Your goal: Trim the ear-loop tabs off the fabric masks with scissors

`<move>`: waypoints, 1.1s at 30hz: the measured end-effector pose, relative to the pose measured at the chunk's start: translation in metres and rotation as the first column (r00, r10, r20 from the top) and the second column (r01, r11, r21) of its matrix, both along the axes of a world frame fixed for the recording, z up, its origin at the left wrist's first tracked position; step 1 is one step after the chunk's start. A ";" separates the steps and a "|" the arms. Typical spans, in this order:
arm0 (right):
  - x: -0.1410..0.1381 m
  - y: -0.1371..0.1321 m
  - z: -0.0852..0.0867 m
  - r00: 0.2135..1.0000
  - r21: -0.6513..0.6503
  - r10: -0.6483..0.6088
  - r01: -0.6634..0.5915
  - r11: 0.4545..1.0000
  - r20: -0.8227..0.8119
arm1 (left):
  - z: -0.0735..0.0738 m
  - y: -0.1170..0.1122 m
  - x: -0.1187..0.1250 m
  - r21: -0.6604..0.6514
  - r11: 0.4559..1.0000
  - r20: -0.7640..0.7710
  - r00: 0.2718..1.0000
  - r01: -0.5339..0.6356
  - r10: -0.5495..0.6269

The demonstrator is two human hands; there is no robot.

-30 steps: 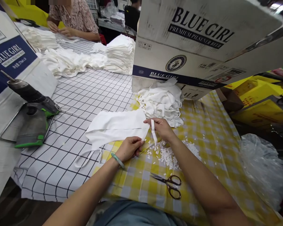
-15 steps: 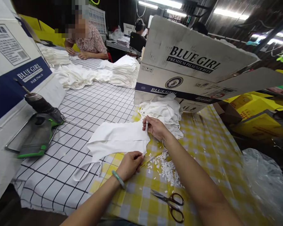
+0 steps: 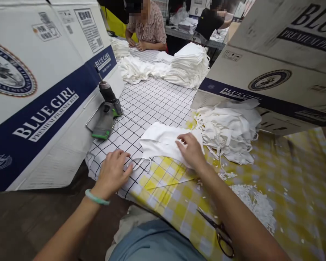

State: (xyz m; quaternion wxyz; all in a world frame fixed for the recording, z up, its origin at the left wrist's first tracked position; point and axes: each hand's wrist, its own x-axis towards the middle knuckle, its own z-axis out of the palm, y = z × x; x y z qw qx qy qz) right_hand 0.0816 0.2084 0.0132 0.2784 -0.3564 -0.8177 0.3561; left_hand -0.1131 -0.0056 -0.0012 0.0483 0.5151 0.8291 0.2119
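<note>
A flat white cloth piece (image 3: 163, 139) with thin strap loops lies across the seam of two tablecloths. My right hand (image 3: 191, 150) rests over its right part, thumb and fingers apart. To the left, my left hand (image 3: 112, 172), with a green bangle at the wrist, is spread beside the strap loop (image 3: 137, 165) over the checked cloth. Whether its fingertips touch the strap I cannot tell. A heap of similar white pieces (image 3: 228, 130) with straps sits just right of the cloth piece. Scissors (image 3: 218, 228) lie near my right forearm, which partly covers them.
A cordless drill (image 3: 105, 116) stands on a wire frame by the left carton (image 3: 43, 119). Another carton (image 3: 260, 61) leans at right. White scraps (image 3: 252, 203) are scattered on the yellow cloth. Folded white stacks (image 3: 188, 65) lie farther back, where a person (image 3: 149, 29) works.
My left hand has let go of the cloth's right end and moved left to the strap end, opening. My right hand has opened over the cloth. The view has turned left.
</note>
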 end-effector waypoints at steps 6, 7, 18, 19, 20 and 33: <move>-0.041 -0.091 -0.022 0.919 -0.032 0.265 -0.267 0.963 0.293 | -0.009 0.003 -0.005 0.008 0.993 0.175 0.977 0.120 -0.120; -0.044 -0.092 -0.020 0.913 -0.045 0.282 -0.281 0.959 0.295 | -0.005 0.006 -0.002 0.021 0.990 0.208 0.968 0.136 -0.138; 0.026 0.045 0.031 0.826 0.073 -0.352 0.357 0.931 0.440 | 0.023 0.136 -0.038 -0.069 0.991 0.251 0.960 -0.112 0.126; 0.037 0.042 0.022 0.817 0.039 -0.361 0.385 0.922 0.450 | 0.019 0.144 -0.041 -0.092 0.989 0.259 0.957 -0.113 0.133; 0.044 0.038 0.011 0.817 0.004 -0.363 0.404 0.915 0.448 | 0.014 0.150 -0.041 -0.105 0.989 0.273 0.954 -0.101 0.126; 0.062 0.081 0.068 0.799 -0.186 -0.410 0.366 0.912 -0.440 | 0.098 0.251 0.093 0.382 0.892 0.527 0.737 0.240 -0.424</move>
